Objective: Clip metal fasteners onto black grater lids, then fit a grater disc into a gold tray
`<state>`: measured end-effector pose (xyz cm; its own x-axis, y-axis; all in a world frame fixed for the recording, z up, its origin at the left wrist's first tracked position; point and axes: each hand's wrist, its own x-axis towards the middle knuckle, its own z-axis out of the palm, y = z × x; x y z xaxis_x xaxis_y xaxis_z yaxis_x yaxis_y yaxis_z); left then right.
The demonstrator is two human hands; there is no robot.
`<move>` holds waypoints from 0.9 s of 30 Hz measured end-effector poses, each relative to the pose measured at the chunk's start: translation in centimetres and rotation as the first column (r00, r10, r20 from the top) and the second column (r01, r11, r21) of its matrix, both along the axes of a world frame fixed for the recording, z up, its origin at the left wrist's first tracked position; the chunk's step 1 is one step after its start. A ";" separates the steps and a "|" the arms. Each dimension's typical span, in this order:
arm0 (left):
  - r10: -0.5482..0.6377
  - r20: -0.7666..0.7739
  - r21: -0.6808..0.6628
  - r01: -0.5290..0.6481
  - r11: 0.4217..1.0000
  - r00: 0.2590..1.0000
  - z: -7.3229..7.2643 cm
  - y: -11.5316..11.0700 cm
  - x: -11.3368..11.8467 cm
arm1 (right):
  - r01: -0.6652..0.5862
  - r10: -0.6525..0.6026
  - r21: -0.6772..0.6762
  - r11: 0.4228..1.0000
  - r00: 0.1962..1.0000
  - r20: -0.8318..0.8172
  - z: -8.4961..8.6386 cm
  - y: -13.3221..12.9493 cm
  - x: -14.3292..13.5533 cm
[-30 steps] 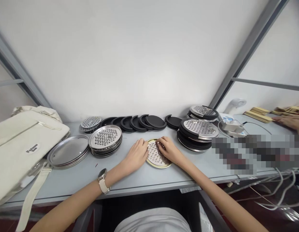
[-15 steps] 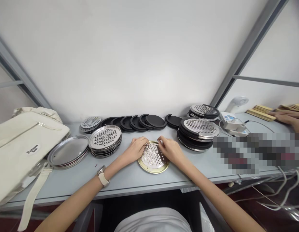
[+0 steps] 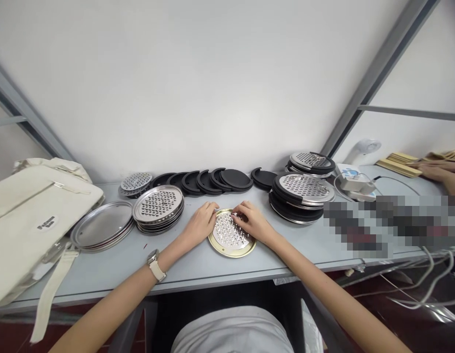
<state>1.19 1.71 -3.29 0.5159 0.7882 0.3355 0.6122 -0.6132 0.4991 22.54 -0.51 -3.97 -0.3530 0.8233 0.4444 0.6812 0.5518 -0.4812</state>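
Note:
A round grater plate (image 3: 227, 234) with raised teeth lies in a shallow gold-rimmed round dish (image 3: 232, 254) on the table before me. The dish's gold band shows mostly along the near and right sides. My left hand (image 3: 203, 221) is at the far left of the dish, fingers bent and closed on its rim. My right hand (image 3: 252, 221) comes in from the right, fingertips bent together over the far right part of the grater plate. Its thumb and index finger touch the plate there. The fingertips partly hide the far edge.
Stacked graters (image 3: 158, 203) and plain metal discs (image 3: 102, 223) stand left, by a cream bag (image 3: 39, 225). Black crescent-edged covers (image 3: 236, 180) line the wall. Assembled grater stacks (image 3: 304, 189), white chargers (image 3: 354, 181), and another person's hand (image 3: 442, 174) near wooden pieces (image 3: 398, 164) are right.
My right hand has moved left and inward from the far right rim onto the grater plate. My left hand has shifted slightly left along the rim. The view has tilted a little.

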 end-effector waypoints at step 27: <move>-0.025 0.127 0.009 0.024 1.000 0.992 -0.7 1.0 0.2 | -0.044 0.043 0.023 0.999 0.998 0.041 0.1 -0.9 -0.8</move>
<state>1.41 2.70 -3.97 0.4878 0.7732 0.4051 0.5288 -0.6310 0.5677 21.77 -1.42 -3.86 -0.4065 0.7960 0.4486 0.6752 0.5925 -0.4394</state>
